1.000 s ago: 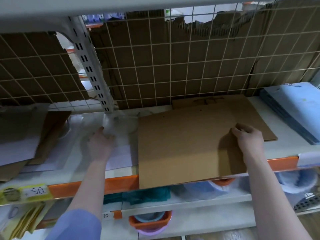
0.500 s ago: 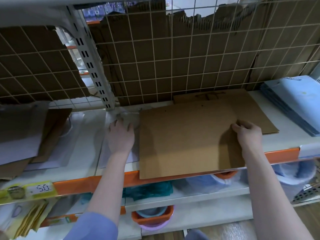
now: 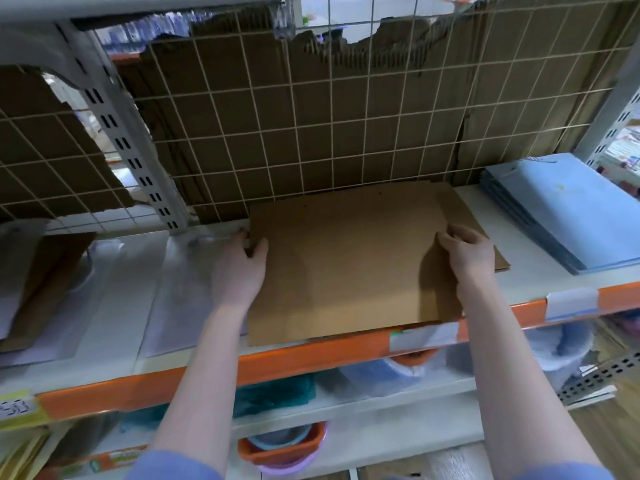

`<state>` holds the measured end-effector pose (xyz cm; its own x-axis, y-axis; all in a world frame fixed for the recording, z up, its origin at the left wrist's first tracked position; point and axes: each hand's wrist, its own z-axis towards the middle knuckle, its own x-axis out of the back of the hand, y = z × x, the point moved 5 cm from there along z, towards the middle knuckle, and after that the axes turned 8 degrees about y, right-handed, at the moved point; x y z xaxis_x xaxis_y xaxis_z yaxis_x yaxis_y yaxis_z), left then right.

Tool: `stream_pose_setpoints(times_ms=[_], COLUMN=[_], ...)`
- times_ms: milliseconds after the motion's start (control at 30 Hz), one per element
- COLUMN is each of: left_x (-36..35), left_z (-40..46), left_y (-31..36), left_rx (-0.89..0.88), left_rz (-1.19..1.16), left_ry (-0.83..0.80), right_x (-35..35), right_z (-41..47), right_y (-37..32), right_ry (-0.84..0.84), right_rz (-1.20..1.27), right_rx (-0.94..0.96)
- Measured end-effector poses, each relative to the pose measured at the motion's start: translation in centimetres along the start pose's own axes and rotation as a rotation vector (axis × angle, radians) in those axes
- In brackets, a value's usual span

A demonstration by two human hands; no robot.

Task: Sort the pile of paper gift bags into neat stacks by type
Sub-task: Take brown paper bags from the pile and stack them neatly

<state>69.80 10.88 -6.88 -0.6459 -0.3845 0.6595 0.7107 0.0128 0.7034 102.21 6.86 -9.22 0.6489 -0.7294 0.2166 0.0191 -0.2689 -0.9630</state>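
A flat brown paper gift bag (image 3: pixel 346 265) lies on the shelf (image 3: pixel 540 278), its front edge hanging a little past the orange lip. Under it, toward the right, another brown bag (image 3: pixel 464 216) sticks out. My left hand (image 3: pixel 239 268) grips the top bag's left edge, thumb on top. At its right edge my right hand (image 3: pixel 467 254) holds it with curled fingers. White bags (image 3: pixel 138 289) lie flat to the left. A stack of blue bags (image 3: pixel 568 216) sits at the right end.
A wire grid backed with torn cardboard (image 3: pixel 311 126) closes the back of the shelf. More brown and white bags (image 3: pixel 38 278) lie at the far left. Below is a lower shelf with an orange bowl (image 3: pixel 284 448) and teal fabric (image 3: pixel 277 393).
My left hand moved right from the white bags to the brown bag's left edge and took hold of it. The brown bag slid back onto the shelf.
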Motion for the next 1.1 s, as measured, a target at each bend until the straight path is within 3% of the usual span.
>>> stream_pose_setpoints(times_ms=[233, 467, 733, 1100], left_x=[-6.8, -12.5, -14.3, -14.4], left_z=[-1.1, -2.5, -2.0, -0.7], left_y=[5.8, 10.0, 9.3, 7.2], left_rx=[0.085, 0.129, 0.170, 0.273], left_rz=[-0.159, -0.043, 0.160, 0.343], left_ry=[0.022, 0.094, 0.099, 0.049], right_x=[3.5, 5.4, 4.0, 2.7], right_z=[8.4, 15.1, 15.6, 14.5], right_y=[-1.3, -2.0, -0.7, -0.6], right_ry=[-0.093, -0.202, -0.259, -0.271], right_rz=[-0.021, -0.282, -0.561, -0.596], right_rx=[0.057, 0.159, 0.361, 0.416])
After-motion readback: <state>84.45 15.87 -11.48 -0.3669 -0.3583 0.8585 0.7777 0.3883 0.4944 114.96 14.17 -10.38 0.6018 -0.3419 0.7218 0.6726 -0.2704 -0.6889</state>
